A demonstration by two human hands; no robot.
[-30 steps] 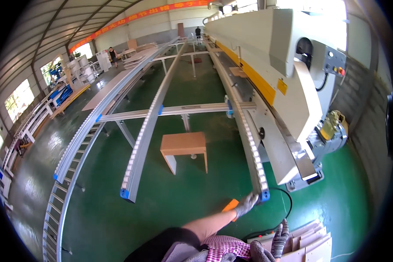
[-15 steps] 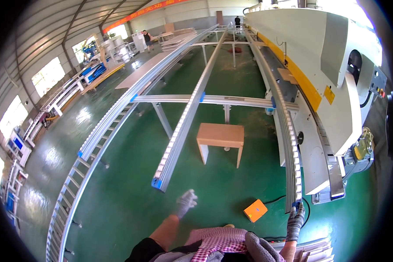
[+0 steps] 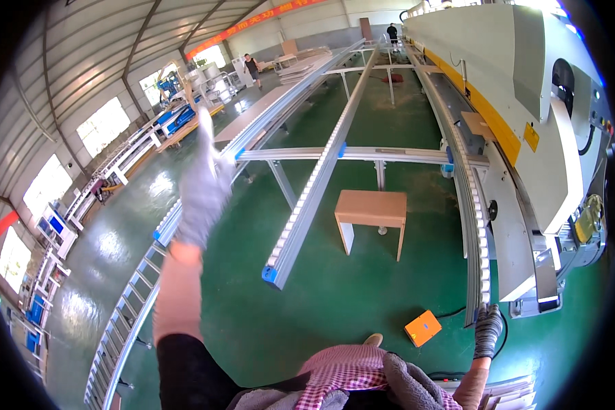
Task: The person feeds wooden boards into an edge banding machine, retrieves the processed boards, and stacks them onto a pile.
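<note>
My left hand, in a light grey glove, is raised at left in front of the left roller rail. It is smeared by motion, but at least one finger stretches upward, and it holds nothing. My right hand, in a striped grey glove, grips the near end of the right roller rail. Some of its fingers are hidden. Between the hands, the middle roller rail runs away from me, with a blue cap on its near end.
A brown stool stands under the crossbar. An orange foot pedal box with a black cable lies on the green floor. A long white and yellow machine lines the right side. Two people are far off.
My left hand has swung up and forward from low near my body. My right hand stays at the right rail's end. The view has turned slightly left.
</note>
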